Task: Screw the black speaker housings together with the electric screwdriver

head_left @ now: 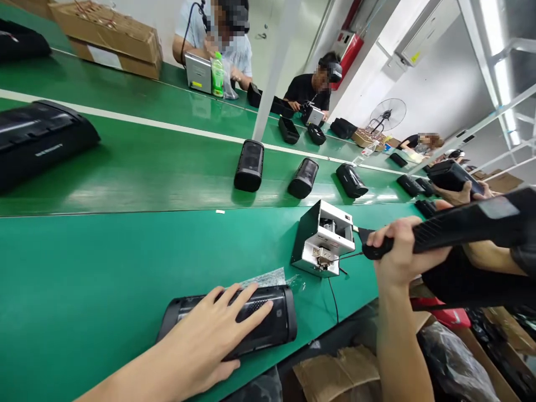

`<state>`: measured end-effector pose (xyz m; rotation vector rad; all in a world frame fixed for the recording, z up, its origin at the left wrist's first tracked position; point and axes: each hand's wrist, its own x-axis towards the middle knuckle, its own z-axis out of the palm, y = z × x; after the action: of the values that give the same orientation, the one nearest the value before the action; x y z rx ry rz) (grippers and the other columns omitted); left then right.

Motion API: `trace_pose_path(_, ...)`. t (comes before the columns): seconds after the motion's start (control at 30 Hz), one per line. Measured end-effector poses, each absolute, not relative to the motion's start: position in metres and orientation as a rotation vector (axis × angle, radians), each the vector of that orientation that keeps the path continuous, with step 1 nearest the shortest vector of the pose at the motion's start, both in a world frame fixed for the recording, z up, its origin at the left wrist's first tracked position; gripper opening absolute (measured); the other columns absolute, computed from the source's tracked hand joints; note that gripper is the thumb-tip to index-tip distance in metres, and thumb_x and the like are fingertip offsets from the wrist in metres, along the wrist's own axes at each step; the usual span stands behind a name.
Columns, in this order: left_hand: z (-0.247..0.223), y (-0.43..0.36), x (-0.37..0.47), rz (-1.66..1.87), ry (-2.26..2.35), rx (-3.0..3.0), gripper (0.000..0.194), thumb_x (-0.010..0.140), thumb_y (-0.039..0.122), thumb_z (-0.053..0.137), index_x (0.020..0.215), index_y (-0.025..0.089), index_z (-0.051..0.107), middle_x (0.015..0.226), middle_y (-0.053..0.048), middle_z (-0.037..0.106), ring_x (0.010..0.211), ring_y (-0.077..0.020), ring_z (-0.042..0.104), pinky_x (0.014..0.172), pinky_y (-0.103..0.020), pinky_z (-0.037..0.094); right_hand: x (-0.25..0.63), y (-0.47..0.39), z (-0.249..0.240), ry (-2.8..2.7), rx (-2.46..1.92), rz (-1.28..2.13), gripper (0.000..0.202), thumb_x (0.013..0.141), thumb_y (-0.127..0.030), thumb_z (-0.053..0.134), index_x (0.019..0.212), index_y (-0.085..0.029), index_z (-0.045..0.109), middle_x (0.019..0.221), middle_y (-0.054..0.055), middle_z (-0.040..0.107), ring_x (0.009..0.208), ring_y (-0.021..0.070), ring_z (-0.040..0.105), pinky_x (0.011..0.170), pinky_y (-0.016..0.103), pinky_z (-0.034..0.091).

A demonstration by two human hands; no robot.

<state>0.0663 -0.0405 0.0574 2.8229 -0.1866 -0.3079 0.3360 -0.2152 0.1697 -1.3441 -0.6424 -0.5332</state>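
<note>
My left hand (218, 326) lies with spread fingers on top of a black speaker-like case (276, 315), which rests on its side on the green table near the front edge. The thumb is at the near side of the case. My right hand (404, 248) is wrapped round the handle of a black power tool (473, 220), held up at the right. The tip of the tool is near a white and black machine (326, 240) that stands on the table. A clear plastic sheet (268, 277) lies behind the case.
Several black cases stand on the green conveyor (176, 162) beyond the table (104, 268). A metal post (278, 67) rises behind it. Cardboard boxes (339, 374) sit below at the right, where another person's hands hold a case (454, 177).
</note>
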Motion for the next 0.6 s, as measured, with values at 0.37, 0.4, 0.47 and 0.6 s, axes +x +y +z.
trace_pose_path(0.37, 0.025, -0.06, 0.059, 0.398, -0.488, 2.858, 0.091, 0.098, 0.025, 0.062, 0.178, 0.019, 0.02, 0.177, -0.004, 0.036, 0.16, -0.0243, 0.046, 0.132, -0.039, 0.041, 0.302, -0.216, 0.155, -0.731, -1.365, -0.167, 0.052, 0.094, -0.015, 0.079, 0.139, -0.027, 0.054, 0.068, -0.013, 0.056, 0.037, 0.0125, 0.044, 0.038, 0.027, 0.043)
trace_pose_path(0.4, 0.027, -0.06, 0.058, 0.479, -0.52, 2.909, 0.079, 0.101, 0.028, 0.065, 0.173, 0.014, 0.036, 0.176, -0.006, 0.042, 0.158, -0.0249, 0.048, 0.132, -0.038, 0.038, 0.296, -0.22, 0.158, -0.721, -1.368, -0.139, 0.054, 0.092, -0.012, 0.079, 0.138, -0.029, 0.055, 0.067, -0.014, 0.056, 0.037, 0.0126, 0.044, 0.037, 0.026, 0.043)
trace_pose_path(0.47, 0.031, -0.06, 0.059, 0.564, -0.555, 2.965, 0.066, 0.101, 0.032, 0.07, 0.162, 0.011, 0.055, 0.17, -0.008, 0.052, 0.154, -0.0261, 0.051, 0.132, -0.039, 0.033, 0.289, -0.227, 0.168, -0.725, -1.376, -0.184, 0.033, 0.088, -0.012, 0.076, 0.115, -0.026, 0.065, 0.061, -0.014, 0.052, 0.034, 0.012, 0.041, 0.036, 0.026, 0.044)
trace_pose_path(0.6, 0.034, -0.061, 0.062, 0.598, -0.532, 2.97, 0.065, 0.098, 0.037, 0.075, 0.157, 0.013, 0.061, 0.164, -0.007, 0.06, 0.15, -0.0274, 0.051, 0.133, -0.042, 0.027, 0.305, -0.22, 0.179, -0.735, -1.412, -0.387, 0.033, 0.084, -0.032, 0.068, 0.061, -0.024, 0.046, 0.045, -0.009, 0.038, 0.032, 0.0115, 0.037, 0.034, 0.026, 0.04)
